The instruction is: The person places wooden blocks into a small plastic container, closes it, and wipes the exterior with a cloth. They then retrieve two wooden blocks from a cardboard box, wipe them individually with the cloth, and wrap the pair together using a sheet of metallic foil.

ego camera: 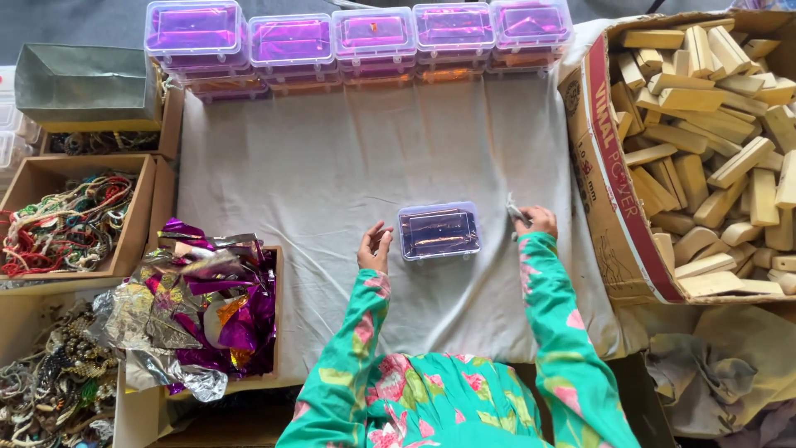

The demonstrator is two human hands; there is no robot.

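Centrally, clear rectangular plastic box (439, 231) closed.

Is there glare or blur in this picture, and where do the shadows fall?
Head view: even, soft light; only faint shadows beside the left hand and the right hand on the white cloth. Glare shines on the clear box lid, the stacked boxes and the foil sheets. Focus is sharp; slight bending at the edges.

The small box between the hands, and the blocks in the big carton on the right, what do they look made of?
The small box looks like clear, glossy plastic: light glints off the lid and purple contents show through. The blocks look like raw, unfinished wood: pale tan, matte, roughly cut in uneven sizes. The carton holding them seems to be brown corrugated cardboard with a printed flap.
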